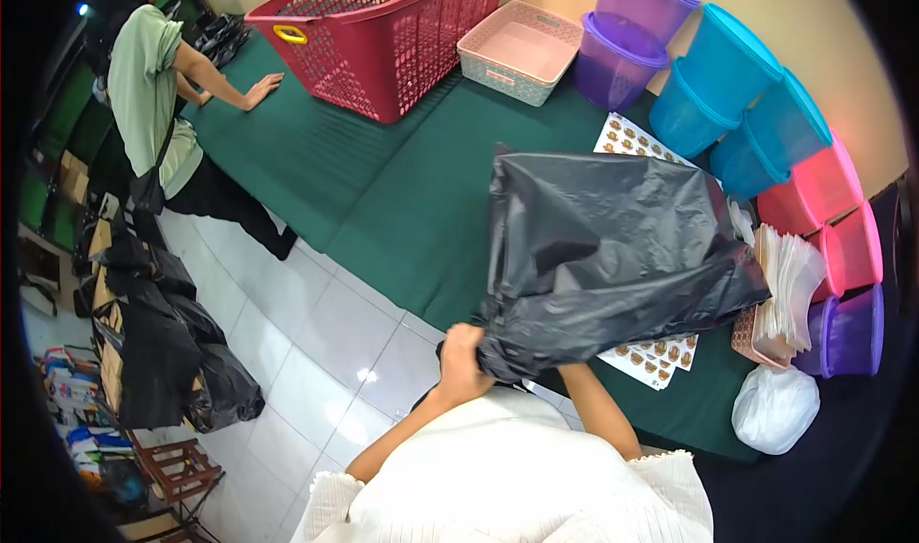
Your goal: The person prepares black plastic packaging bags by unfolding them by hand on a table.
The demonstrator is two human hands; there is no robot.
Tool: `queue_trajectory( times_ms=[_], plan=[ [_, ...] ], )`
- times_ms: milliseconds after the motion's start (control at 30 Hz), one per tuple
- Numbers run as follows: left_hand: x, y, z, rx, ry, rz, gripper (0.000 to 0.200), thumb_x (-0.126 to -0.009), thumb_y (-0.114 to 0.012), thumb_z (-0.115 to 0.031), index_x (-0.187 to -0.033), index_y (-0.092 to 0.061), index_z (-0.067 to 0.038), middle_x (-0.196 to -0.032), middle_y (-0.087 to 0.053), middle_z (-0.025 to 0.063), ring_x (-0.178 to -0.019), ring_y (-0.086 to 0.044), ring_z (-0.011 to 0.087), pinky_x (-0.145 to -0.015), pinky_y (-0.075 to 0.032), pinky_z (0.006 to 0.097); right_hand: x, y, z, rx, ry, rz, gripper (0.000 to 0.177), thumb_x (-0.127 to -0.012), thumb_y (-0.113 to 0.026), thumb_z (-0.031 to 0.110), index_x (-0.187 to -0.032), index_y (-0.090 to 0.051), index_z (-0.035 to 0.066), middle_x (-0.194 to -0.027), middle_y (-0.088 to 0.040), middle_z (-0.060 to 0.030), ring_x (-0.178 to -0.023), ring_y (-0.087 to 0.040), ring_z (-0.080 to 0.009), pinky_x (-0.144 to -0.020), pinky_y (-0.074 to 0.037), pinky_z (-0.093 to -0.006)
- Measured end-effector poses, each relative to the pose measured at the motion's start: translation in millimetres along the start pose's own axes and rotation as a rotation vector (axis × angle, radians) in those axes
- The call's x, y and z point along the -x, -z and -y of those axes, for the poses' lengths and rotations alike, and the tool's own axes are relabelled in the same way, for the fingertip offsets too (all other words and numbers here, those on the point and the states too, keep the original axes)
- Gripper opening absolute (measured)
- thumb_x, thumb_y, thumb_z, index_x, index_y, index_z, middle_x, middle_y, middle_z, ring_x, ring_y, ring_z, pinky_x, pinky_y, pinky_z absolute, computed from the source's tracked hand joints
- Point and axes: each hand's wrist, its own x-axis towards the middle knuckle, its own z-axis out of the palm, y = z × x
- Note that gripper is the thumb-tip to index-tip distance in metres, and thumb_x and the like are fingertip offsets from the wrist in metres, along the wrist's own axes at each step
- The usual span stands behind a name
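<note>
A large black plastic bag (pixel 613 246) is spread out in front of me above the green-covered table. My left hand (pixel 464 363) is closed around its gathered near-left corner. My right forearm (pixel 601 414) reaches in beneath the near edge of the bag, and the plastic hides that hand and its fingers. Under the bag lie white sheets printed with rows of small brown stickers (pixel 639 363), partly covered. Whether anything is inside the bag cannot be made out.
A red laundry basket (pixel 388 55) and a pink-grey basket (pixel 522 50) stand at the back of the green table (pixel 383 218). Stacked colored tubs (pixel 718 74), plastic sleeves (pixel 790 285) and a white bag (pixel 775 409) line the right. Another person (pixel 153 93) leans on the table's far left.
</note>
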Motion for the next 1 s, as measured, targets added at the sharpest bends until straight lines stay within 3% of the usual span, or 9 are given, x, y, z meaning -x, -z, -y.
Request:
queue_trajectory(
  times_ms=[267,400,433,500,567,633,700,767,1000],
  plan=[
    [-80.9,44.7,-9.3,0.629,0.077,0.765,0.083,-0.065,-0.068,-0.023,-0.127,-0.02,0.002,-0.115,-0.032,0.0159,-0.104,-0.038,0.0262,-0.09,-0.032,0.0362,-4.7,44.8,34.8,-1.817,-0.753,-0.27,0.056,-0.078,-0.049,0.03,-0.123,-0.033,0.001,-0.12,-0.043,-0.0104,-0.11,-0.042,-0.0226,-0.096,-0.027,-0.0365],
    [-96.1,44.9,-5.2,0.531,-0.042,0.949,0.09,-0.066,-0.065,-0.023,-0.131,-0.009,0.005,-0.132,-0.018,0.0203,-0.123,-0.02,0.0334,-0.1,-0.021,0.0383,-7.5,95.1,81.4,-1.595,-0.353,-0.212,0.107,-0.052,-0.068,0.043,-0.132,-0.011,-0.001,-0.134,-0.019,-0.0146,-0.126,-0.015,-0.0256,-0.103,-0.008,-0.0346],
    [-98.6,43.4,-4.4,0.572,-0.112,1.054,0.09,-0.066,-0.066,-0.024,-0.13,-0.01,0.007,-0.133,-0.016,0.0216,-0.125,-0.018,0.034,-0.101,-0.018,0.0383,-8.4,88.3,87.7,-1.45,-0.215,-0.357,0.098,-0.058,-0.072,0.032,-0.13,-0.015,-0.002,-0.13,-0.028,-0.015,-0.121,-0.028,-0.0236,-0.1,-0.018,-0.0342],
    [-115.5,43.2,0.0,0.568,-0.295,1.203,0.08,-0.068,-0.065,-0.018,-0.128,-0.02,0.007,-0.13,-0.028,0.0232,-0.123,-0.025,0.0332,-0.099,-0.025,0.0369,-18.4,90.5,103.6,-1.146,-0.682,-0.49,0.075,-0.063,-0.073,0.014,-0.121,-0.029,-0.004,-0.117,-0.044,-0.0145,-0.106,-0.044,-0.0202,-0.089,-0.034,-0.0309],
    [-158.1,42.6,7.7,0.722,-0.015,1.368,0.062,-0.069,-0.063,-0.01,-0.123,-0.034,0.004,-0.121,-0.042,0.018,-0.113,-0.042,0.0279,-0.09,-0.037,0.0345,-31.8,93.1,100.3,-1.102,-0.688,-0.664,0.037,-0.07,-0.067,0.003,-0.101,-0.048,-0.002,-0.093,-0.057,-0.0074,-0.082,-0.054,-0.0125,-0.075,-0.042,-0.0244],
    [-186.7,27.1,33.5,0.759,0.194,0.822,0.049,-0.069,-0.061,-0.002,-0.114,-0.045,-0.003,-0.099,-0.054,0.0077,-0.083,-0.057,0.0185,-0.075,-0.046,0.0317,-29.0,95.0,96.7,-1.025,-0.633,-0.719,0.034,-0.07,-0.066,0.001,-0.099,-0.048,-0.002,-0.091,-0.058,-0.0075,-0.08,-0.055,-0.0127,-0.074,-0.043,-0.0248],
    [-220.8,-6.0,71.1,0.397,0.151,0.287,0.058,-0.067,-0.064,-0.005,-0.119,-0.041,-0.012,-0.107,-0.046,0.009,-0.089,-0.05,0.0204,-0.072,-0.046,0.0334,-27.7,103.9,100.2,-1.028,-0.626,-0.741,0.034,-0.07,-0.066,0.001,-0.099,-0.048,-0.003,-0.092,-0.058,-0.008,-0.081,-0.055,-0.0129,-0.075,-0.043,-0.025],
    [-247.2,-31.9,97.1,0.272,0.267,0.278,0.072,-0.064,-0.065,-0.002,-0.126,-0.033,-0.019,-0.113,-0.04,0.0141,-0.094,-0.049,0.0242,-0.072,-0.046,0.0332,-27.8,107.9,101.9,-1.031,-0.619,-0.758,0.035,-0.07,-0.066,0.001,-0.099,-0.047,-0.003,-0.093,-0.058,-0.0084,-0.081,-0.055,-0.0131,-0.075,-0.043,-0.0252],
    [-284.4,-87.6,154.8,0.188,0.083,0.356,0.022,-0.063,-0.055,0.004,-0.082,-0.064,-0.002,-0.073,-0.064,0.0082,-0.065,-0.058,0.012,-0.059,-0.044,0.024,-23.5,104.6,108.8,-0.856,-0.639,-0.723,0.02,-0.069,-0.058,-0.006,-0.088,-0.053,-0.005,-0.085,-0.061,-0.01,-0.079,-0.056,-0.0135,-0.074,-0.042,-0.025]
  ],
)
